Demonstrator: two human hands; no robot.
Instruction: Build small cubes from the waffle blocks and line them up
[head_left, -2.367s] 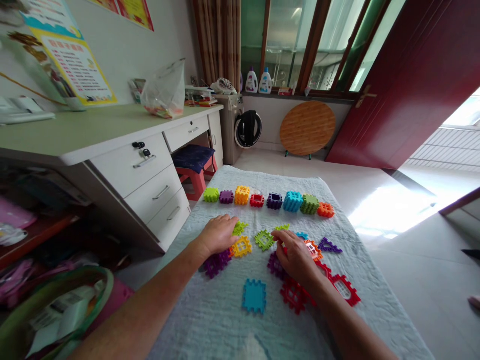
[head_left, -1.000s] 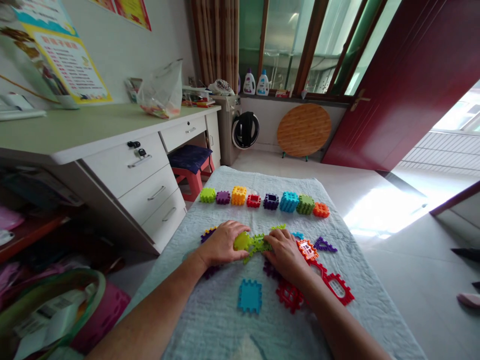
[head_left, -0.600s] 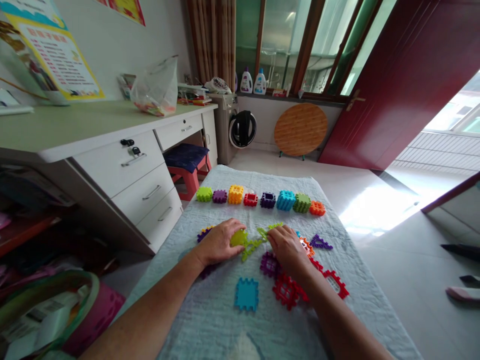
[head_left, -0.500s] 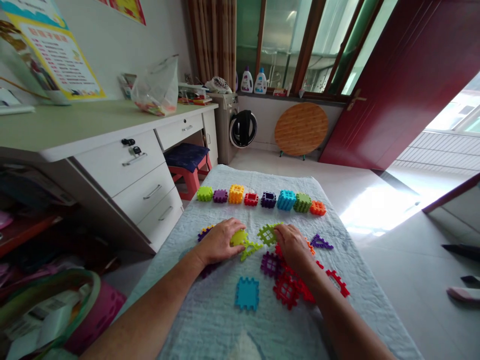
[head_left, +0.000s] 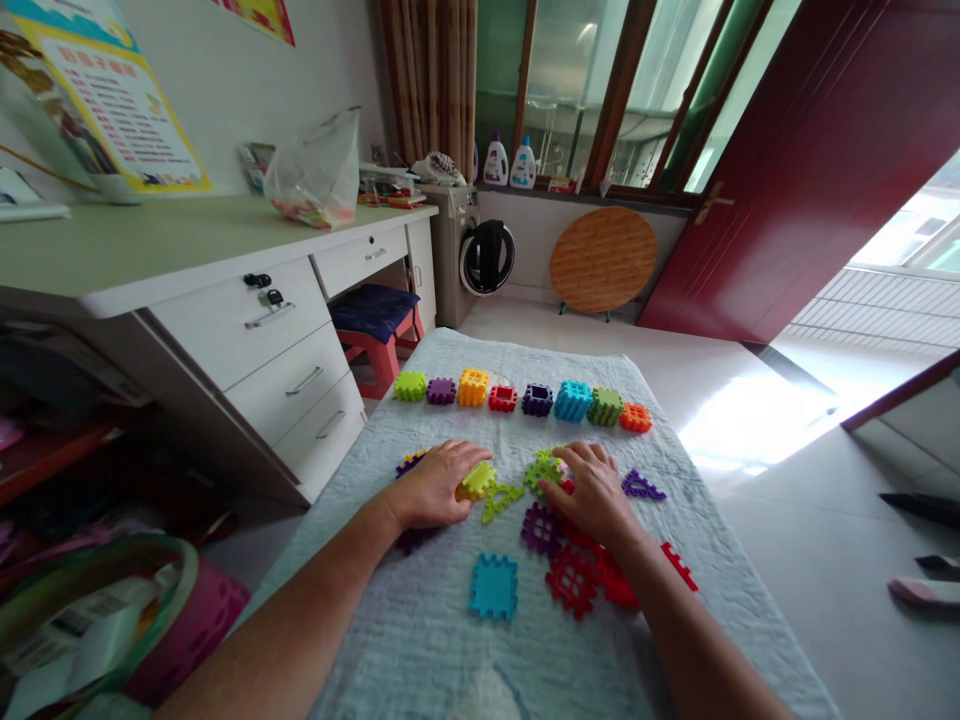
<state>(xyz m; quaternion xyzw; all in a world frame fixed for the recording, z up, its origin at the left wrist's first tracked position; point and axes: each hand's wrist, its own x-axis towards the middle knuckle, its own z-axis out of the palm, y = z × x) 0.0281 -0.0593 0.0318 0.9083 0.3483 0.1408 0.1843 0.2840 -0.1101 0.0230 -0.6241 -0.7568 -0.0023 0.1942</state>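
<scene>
My left hand (head_left: 435,487) curves over a small pile of interlocking plastic pieces, thumb and fingertips around a yellow-green building piece (head_left: 480,477). A lime triangle piece (head_left: 501,499) lies just right of it. My right hand (head_left: 598,490) pinches a green window-patterned piece (head_left: 541,469) between thumb and fingers, tilted a little. Under and beside that hand spread red pieces (head_left: 574,582) and a purple window piece (head_left: 541,529). A blue square piece (head_left: 494,587) lies flat nearer to me. To the right is a purple triangle piece (head_left: 643,485).
A row of several assembled plastic cubes (head_left: 538,399) runs across the far part of the cloth-covered table (head_left: 420,640). A desk (head_left: 225,240) stands at left with a plastic bag (head_left: 319,180) on it. A pink basket (head_left: 180,640) is at lower left.
My right hand has opened its thumb out to the left, and the green piece has shifted slightly right and tilted. My left thumb has drawn back from the lime triangle.
</scene>
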